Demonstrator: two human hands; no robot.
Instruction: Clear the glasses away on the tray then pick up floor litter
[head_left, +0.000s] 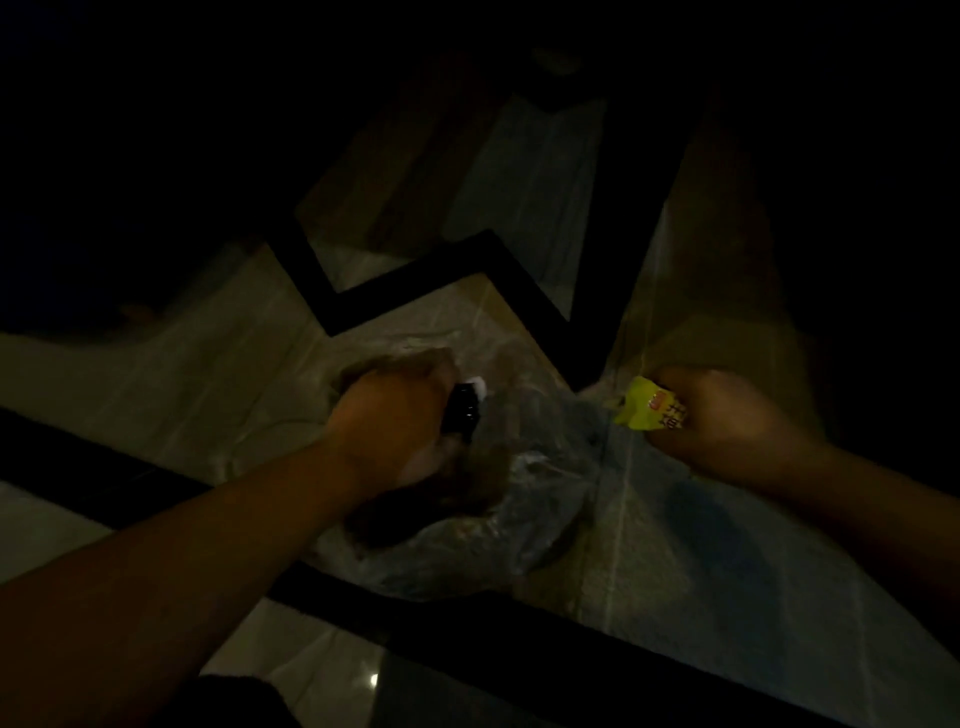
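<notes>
No glasses or tray in view, so that stage cannot be checked; the litter stage appears under way. Tiled floor (197, 384) dim, crossed by black furniture bars (405, 270); clear plastic bag (524, 483) hangs low between the hands; left hand (389, 415), fingers closed on the bag's edge and a black object (460, 415); right hand (727, 421), fingers gripping a crumpled yellow wrapper (649, 410) just beside the bag, apparently not yet inside.
</notes>
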